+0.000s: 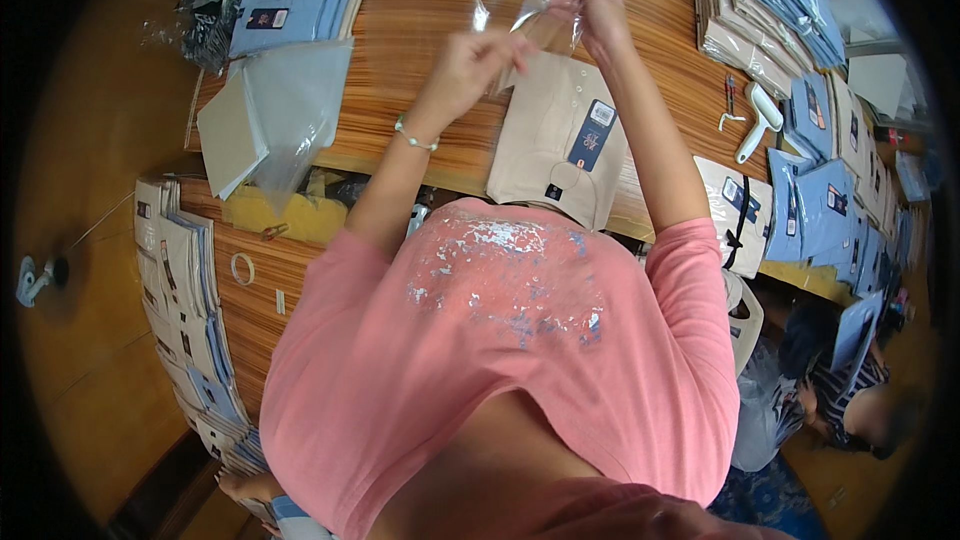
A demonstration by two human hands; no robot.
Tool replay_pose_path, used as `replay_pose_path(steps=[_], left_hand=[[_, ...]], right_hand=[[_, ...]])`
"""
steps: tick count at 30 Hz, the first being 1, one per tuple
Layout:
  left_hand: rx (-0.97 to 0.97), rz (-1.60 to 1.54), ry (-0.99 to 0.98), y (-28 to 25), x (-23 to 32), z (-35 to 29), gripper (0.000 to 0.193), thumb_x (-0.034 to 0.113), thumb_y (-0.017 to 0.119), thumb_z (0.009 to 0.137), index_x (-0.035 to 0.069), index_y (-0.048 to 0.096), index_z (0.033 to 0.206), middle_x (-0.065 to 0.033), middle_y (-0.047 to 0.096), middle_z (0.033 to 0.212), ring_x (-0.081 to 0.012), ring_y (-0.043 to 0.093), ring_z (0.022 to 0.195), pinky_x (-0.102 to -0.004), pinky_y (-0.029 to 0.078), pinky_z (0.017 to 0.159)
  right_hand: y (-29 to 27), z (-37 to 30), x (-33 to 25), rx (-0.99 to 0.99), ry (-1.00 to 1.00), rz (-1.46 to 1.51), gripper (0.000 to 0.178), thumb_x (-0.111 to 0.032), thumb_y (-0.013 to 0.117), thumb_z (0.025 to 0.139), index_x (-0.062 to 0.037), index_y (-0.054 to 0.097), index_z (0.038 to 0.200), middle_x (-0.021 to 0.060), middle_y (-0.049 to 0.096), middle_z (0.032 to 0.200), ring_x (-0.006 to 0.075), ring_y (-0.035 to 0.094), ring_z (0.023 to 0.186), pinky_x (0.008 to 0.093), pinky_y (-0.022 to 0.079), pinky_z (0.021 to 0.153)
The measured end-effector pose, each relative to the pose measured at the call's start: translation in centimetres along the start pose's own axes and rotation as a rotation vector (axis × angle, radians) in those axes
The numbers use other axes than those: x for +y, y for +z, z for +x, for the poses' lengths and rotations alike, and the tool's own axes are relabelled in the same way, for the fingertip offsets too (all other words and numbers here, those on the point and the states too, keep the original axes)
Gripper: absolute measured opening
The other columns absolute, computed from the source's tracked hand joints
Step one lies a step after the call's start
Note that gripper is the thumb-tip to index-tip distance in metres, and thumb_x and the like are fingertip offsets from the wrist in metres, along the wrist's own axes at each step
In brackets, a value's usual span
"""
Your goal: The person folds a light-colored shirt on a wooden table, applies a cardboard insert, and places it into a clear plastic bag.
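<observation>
Over the far part of the bench [410, 0], the right hand [594, 15] pinches a thin clear bag [540, 20], while the left hand [470, 65] hovers by the film's left side, its fingers curled but blurred, so whether it grips the plastic cannot be told. Just nearer lies the folded beige shirt [535, 115], flat on the bench, its dark tag [592, 135] face up.

The step looks like opening the bag to take the shirt. Done well, it would probably start with rubbing the layers apart at the mouth and slipping fingers between them, with a light pinch, since such film tends to cling and crease. The mouth is best spread wide and square to the shirt's end before the two meet; a narrow opening could catch the tag or pull the folds askew. Supporting the shirt from beneath should keep its edges straight.
</observation>
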State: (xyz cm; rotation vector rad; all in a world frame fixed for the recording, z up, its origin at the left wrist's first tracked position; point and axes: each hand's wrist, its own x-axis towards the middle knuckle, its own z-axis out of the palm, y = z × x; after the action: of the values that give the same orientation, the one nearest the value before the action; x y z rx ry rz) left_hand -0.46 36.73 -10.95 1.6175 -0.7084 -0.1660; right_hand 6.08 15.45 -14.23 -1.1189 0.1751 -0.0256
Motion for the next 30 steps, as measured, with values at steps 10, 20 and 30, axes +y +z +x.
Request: replay_pose_path(steps=[10, 20, 30], left_hand=[[0.153, -0.575, -0.705, 7.5, -10.4, 2.0, 0.048, 0.039, 0.052, 0.092, -0.003, 0.054, 0.115, -0.013, 0.063, 0.106, -0.0204, 0.062, 0.094, -0.0306, 0.049, 0.085], [0.042, -0.547, -0.729, 3.8, -14.2, 5.7, 0.02, 0.019, 0.058, 0.09, 0.004, 0.061, 0.104, -0.0044, 0.065, 0.092, -0.0081, 0.06, 0.081, -0.0196, 0.05, 0.069], [0.081, -0.449, -0.66, 2.8, -17.0, 5.2, 0.026, 0.021, 0.055, 0.093, 0.004, 0.057, 0.112, -0.0047, 0.067, 0.094, -0.0063, 0.061, 0.078, -0.0192, 0.05, 0.066]], right_hand=[[-8.2, -1.0, 4.9, 0.41, 0.04, 0.657, 0.014, -0.015, 0.037, 0.097, -0.0066, 0.044, 0.107, 0.0158, 0.058, 0.104, 0.0315, 0.059, 0.098, 0.0533, 0.051, 0.084], [-16.0, -6.6, 3.6, 0.319, 0.172, 0.147, 0.018, -0.005, 0.054, 0.087, -0.0004, 0.056, 0.105, 0.0132, 0.064, 0.098, 0.0213, 0.064, 0.09, 0.035, 0.055, 0.075], [-17.9, -6.2, 4.0, 0.03, 0.455, 0.064, 0.01, -0.01, 0.059, 0.086, -0.0056, 0.06, 0.094, 0.0021, 0.063, 0.083, 0.0101, 0.061, 0.07, 0.025, 0.055, 0.062]])
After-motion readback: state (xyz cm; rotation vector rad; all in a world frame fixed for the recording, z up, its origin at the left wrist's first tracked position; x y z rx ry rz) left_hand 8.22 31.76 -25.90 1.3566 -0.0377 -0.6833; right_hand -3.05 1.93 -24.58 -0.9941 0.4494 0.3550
